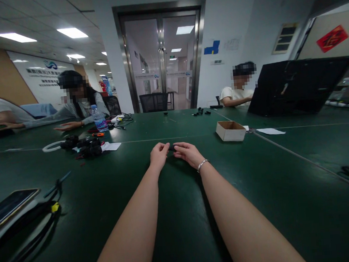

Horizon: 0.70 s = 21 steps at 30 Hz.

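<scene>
Both my arms stretch forward over the green table (pixel 181 212). Between my hands is a small black piece (pixel 172 148), mostly covered by fingers, so its kind does not show. My left hand (pixel 159 154) pinches its left end with thumb and fingertips. From the other side my right hand (pixel 188 152), with a silver bracelet (pixel 202 165) at the wrist, grips the right end. The piece is held just above the tabletop or against it; I cannot tell which.
Ahead to the right stands an open cardboard box (pixel 231 131). Black gear (pixel 87 146) and a water bottle (pixel 99 119) are at the left, a phone (pixel 10 208) and straps (pixel 47 215) nearer. Several small black pieces (pixel 200 111) lie at the back. A large black monitor (pixel 299 87) and other people surround the table.
</scene>
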Each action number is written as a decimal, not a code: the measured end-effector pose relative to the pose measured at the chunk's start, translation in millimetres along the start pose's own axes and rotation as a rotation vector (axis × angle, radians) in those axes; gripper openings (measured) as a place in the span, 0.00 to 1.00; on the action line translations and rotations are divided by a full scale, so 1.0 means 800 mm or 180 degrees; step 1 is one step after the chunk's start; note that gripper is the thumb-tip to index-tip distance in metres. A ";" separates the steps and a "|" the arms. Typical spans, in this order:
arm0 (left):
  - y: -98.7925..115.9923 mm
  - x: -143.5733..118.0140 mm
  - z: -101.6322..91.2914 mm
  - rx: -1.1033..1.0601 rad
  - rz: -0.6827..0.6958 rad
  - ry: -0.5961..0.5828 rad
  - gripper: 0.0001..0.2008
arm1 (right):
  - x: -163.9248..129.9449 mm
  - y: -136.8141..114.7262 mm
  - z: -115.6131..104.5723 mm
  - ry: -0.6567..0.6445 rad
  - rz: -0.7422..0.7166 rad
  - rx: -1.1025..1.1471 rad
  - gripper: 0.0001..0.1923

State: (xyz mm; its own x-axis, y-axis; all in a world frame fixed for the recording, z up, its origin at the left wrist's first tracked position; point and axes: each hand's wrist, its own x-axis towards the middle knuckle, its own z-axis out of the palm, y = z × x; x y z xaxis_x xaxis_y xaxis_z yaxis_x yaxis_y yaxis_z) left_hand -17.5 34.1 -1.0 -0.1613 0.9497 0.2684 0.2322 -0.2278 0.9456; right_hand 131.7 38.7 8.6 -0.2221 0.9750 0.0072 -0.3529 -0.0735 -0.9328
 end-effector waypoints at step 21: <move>0.009 0.002 0.003 -0.0473 -0.0338 -0.0187 0.11 | 0.000 -0.001 0.000 0.0095 -0.0007 0.0051 0.05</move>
State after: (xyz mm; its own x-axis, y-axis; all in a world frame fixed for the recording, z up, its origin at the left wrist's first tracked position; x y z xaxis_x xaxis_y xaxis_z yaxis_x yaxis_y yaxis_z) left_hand -13.5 34.3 5.6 -0.1199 0.9800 0.1587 0.0721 -0.1508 0.9859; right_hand 131.8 39.0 9.2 -0.1941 0.9810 -0.0016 -0.3678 -0.0743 -0.9269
